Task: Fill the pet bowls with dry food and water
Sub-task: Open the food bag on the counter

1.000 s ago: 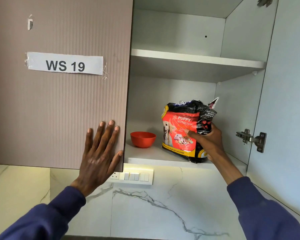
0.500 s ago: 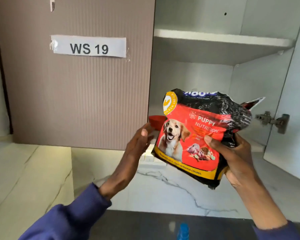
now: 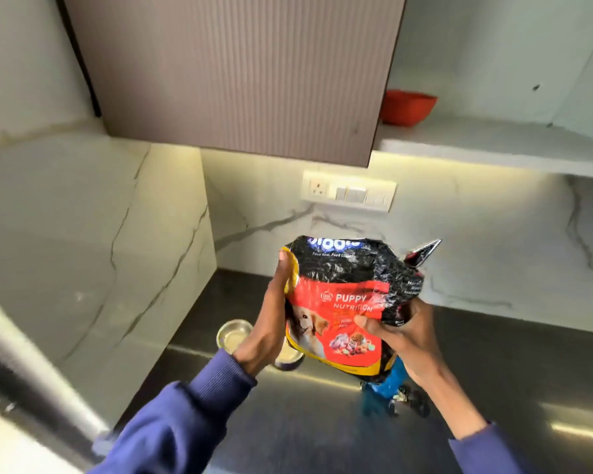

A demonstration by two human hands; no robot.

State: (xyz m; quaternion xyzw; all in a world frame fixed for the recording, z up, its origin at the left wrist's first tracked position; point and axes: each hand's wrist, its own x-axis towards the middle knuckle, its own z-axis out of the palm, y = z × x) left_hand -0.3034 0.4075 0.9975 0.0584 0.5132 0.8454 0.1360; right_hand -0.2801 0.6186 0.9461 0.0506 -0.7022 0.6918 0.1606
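Note:
A red and black puppy food bag [image 3: 348, 302] hangs above the dark counter, held between both hands. My left hand [image 3: 271, 316] grips its left edge, thumb up by the yellow corner. My right hand [image 3: 397, 336] clasps its right side, thumb on the red front. Below the bag, two steel pet bowls stand on the counter: one [image 3: 233, 336] in plain sight, the other [image 3: 288, 359] mostly hidden behind my left wrist. A blue-capped bottle [image 3: 387, 384] shows under the bag, blurred.
A red bowl [image 3: 408, 106] sits on the lower shelf [image 3: 493, 148] of the open wall cupboard, beside the closed ribbed door [image 3: 237, 73]. A switch panel [image 3: 348, 193] is on the marble back wall. A marble side wall [image 3: 100, 234] bounds the dark counter [image 3: 528, 371] on the left.
My right hand took the bag off the cupboard shelf and lowered it over the counter. My left hand left the door and took hold of the bag. The view tilted down.

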